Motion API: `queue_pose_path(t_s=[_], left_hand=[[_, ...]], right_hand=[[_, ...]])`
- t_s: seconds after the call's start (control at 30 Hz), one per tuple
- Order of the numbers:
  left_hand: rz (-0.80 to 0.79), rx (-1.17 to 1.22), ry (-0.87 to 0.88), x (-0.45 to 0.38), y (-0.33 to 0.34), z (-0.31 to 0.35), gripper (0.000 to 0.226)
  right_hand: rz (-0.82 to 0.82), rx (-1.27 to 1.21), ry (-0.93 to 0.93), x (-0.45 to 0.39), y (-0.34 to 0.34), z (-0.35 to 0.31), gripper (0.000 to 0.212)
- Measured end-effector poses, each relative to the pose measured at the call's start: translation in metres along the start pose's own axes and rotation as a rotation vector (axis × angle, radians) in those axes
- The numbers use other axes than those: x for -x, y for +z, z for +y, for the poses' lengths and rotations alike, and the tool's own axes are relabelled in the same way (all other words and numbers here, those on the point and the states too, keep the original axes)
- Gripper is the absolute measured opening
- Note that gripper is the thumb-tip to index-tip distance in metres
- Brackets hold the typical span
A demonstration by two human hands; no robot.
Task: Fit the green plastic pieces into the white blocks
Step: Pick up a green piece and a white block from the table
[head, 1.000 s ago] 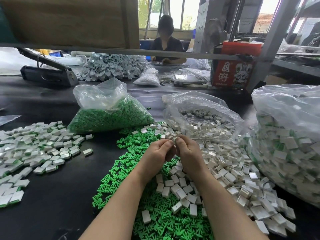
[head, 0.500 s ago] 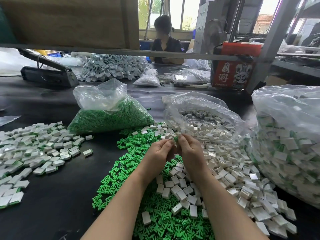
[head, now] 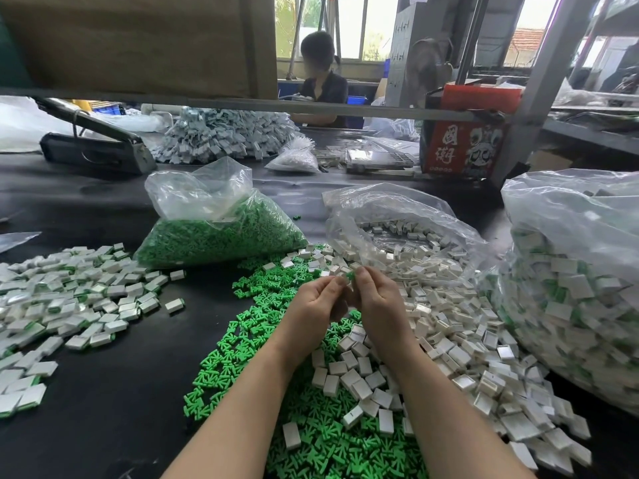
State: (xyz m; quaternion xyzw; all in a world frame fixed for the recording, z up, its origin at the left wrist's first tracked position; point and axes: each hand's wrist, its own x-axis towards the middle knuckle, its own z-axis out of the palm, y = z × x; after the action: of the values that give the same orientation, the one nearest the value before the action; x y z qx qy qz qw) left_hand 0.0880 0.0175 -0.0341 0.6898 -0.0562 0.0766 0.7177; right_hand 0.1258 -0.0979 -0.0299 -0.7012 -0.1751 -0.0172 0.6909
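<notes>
Finished blocks (head: 69, 299) lie far left, then bare black table (head: 114, 392) – open room; left hand (head: 316, 302) and right hand (head: 378, 299) pinch one green piece (head: 350, 275) over loose green pieces (head: 242, 354); white blocks (head: 466, 344) spread right, big bag (head: 570, 271) at the edge

Over the last second the two hands have risen a little above the loose piles on the tabletop. A second ago the left hand (head: 320, 300) and right hand (head: 378, 299) had their fingertips pressed together with nothing green showing between them. Half a second ago a speck of green appeared there. Now a green piece (head: 350, 275) shows plainly at the tips, pinched by the right hand's thumb and forefinger, and the left hand's fingers (head: 333, 283) meet it from the left; whether they hold a white block cannot be made out
</notes>
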Motion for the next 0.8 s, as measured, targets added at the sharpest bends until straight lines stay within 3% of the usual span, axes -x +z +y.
queue_pose_path(t_s=[0.57,0.8], left_hand=[[-0.04,0.038,-0.005,0.0019,-0.0023,0.0032,0.04],[-0.028,-0.037,-0.034,0.0009,-0.0086,0.0015,0.029]], right_hand=[[-0.01,0.074,-0.078,0.0024,-0.0011,-0.0039,0.029],[-0.095,0.14,-0.096,0.0,-0.0017,-0.0009,0.028]])
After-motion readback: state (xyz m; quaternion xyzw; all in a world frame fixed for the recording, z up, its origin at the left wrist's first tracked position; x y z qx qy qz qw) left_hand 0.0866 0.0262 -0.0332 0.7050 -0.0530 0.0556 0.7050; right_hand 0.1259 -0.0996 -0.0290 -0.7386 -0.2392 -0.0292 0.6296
